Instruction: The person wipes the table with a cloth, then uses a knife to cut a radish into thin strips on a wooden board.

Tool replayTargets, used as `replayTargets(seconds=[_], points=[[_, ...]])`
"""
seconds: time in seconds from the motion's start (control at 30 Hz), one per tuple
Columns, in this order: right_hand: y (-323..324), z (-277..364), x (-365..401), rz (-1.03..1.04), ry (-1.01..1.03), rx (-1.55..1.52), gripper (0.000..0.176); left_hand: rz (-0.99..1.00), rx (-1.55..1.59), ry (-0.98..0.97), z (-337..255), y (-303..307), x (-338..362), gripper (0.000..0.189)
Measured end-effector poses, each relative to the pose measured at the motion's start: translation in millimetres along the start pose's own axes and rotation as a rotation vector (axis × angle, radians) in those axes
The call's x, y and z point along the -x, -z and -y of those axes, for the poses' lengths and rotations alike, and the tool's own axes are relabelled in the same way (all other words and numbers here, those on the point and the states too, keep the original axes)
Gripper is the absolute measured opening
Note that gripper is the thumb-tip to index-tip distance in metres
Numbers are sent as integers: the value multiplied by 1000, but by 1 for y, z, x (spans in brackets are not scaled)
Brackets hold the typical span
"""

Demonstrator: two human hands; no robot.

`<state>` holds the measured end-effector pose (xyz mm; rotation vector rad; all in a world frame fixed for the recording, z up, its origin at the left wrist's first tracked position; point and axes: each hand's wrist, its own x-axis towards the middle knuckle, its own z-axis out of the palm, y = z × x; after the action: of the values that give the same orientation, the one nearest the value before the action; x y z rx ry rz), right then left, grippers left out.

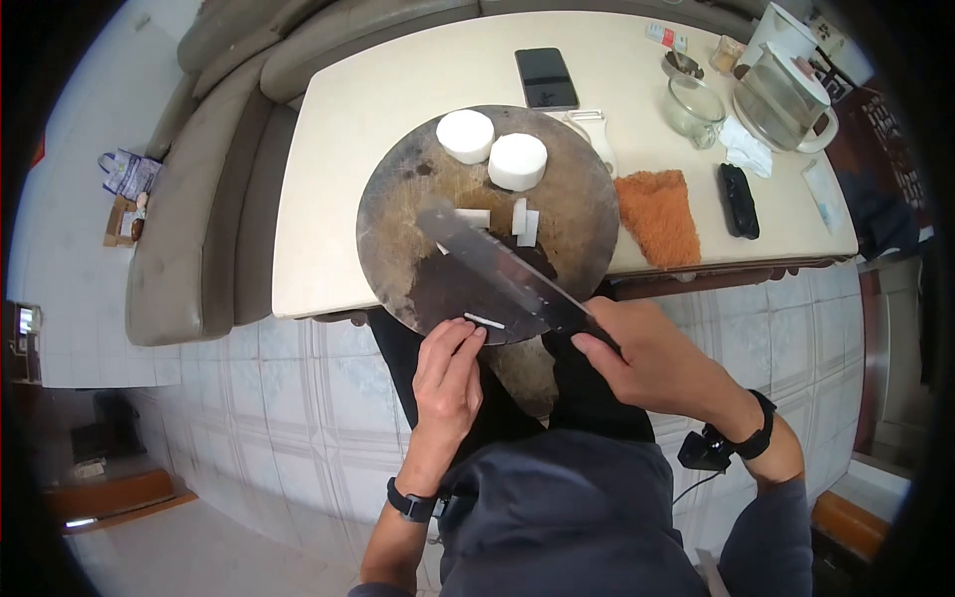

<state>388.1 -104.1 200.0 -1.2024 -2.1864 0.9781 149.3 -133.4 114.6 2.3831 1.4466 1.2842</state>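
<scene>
My right hand (pixel 652 353) is closed around the handle of a kitchen knife (pixel 507 274), whose wide dark blade slants up and left over the round chopping board (pixel 383 214); its tip is blurred. At the board's near edge, the bent fingertips of my left hand (pixel 448 373) press on a thin white slice (pixel 484 320), which looks like white radish. Beyond the blade lie several small white pieces (pixel 529 229). Two thick white rounds (pixel 517 162), apparently of the same vegetable, sit at the far side of the board.
The board rests on a cream table (pixel 328 179) and overhangs its near edge. Around it are a phone (pixel 546 78), a white peeler (pixel 594 134), an orange cloth (pixel 659 219), a black pouch (pixel 737 199), a glass cup (pixel 693 109) and a glass jug (pixel 781 99). A sofa (pixel 194 219) stands left.
</scene>
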Motion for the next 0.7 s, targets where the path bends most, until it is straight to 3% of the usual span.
replayTargets(seconds=[0.2,0.27,0.4,0.6,0.7], points=[[6,-5,7,-44,-251,-412,16,76,1,9,-4,3,-10,37],[4,-8,7,-56,-388,-738,18,114,-18,12,-6,2,-18,36],[2,-18,6,-148,-310,-860,20,144,4,22,-6,0,-38,32],[1,-28,14,-230,-338,-960,22,10,96,207,-2,4,-80,21],[-4,-31,21,-275,-394,-1066,21,53,85,170,2,-6,-98,19]])
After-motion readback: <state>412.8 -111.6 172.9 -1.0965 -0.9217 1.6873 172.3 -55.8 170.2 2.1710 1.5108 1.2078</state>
